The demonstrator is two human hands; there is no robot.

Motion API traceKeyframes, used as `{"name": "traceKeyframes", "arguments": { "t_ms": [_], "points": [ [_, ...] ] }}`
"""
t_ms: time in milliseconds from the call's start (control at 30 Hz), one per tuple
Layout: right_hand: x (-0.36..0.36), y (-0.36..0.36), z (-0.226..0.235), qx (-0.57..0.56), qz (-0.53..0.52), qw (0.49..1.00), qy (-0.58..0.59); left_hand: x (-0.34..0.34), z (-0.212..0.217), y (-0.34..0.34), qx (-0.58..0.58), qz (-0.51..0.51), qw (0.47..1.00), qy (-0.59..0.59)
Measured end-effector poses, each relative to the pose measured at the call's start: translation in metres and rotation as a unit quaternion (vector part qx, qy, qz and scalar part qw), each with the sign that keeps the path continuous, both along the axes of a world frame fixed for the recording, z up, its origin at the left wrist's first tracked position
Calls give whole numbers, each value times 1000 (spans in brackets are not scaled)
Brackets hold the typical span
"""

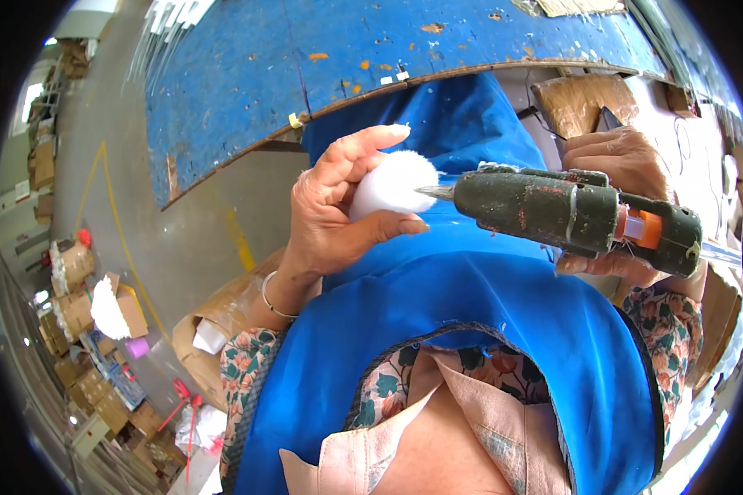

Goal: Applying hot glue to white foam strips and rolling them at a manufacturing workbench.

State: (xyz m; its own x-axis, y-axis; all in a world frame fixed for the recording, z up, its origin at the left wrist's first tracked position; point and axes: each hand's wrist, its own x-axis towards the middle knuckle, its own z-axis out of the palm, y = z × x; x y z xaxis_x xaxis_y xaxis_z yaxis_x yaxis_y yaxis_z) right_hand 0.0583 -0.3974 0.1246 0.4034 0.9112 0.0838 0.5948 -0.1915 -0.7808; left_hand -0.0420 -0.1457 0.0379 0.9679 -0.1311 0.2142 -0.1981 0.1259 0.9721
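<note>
Between the thumb and fingers of my left hand sits a fluffy white ball, held above my blue apron. My right hand is wrapped round a dark green glue gun, smeared with residue and showing an orange part near its rear. The gun lies nearly level and its metal nozzle points left, meeting the right side of the ball. Whether glue is coming out cannot be seen. Part of my right hand is hidden behind the gun body.
A worn blue table with paint spots spans the far side, thin white strands at its far left. Brown packaging lies beyond my right hand. A cardboard box stands by my left elbow; stacked cartons fill the left floor.
</note>
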Motion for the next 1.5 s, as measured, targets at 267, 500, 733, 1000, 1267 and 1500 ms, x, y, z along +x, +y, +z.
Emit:
{"name": "traceKeyframes", "arguments": {
  "t_ms": [267,500,733,1000,1267,1500],
  "points": [
    [1,-6,7,-15,-10,1000,-6,0,-1,1,-19,3,1000,10],
    [10,-27,13,-37,-67,997,23,13,2,-1,38,31,998,46],
    [120,-60,-56,91,-465,846,245,50,12,10,-29,-17,992,118],
    [205,-116,-99,-50,-554,828,62,40,17,10,-146,32,982,117],
    [31,8,-74,159,-238,949,135,54,8,-9,-104,62,990,68],
    [5,58,-76,302,-227,858,349,46,4,-11,-76,86,991,69]
  ]
}}
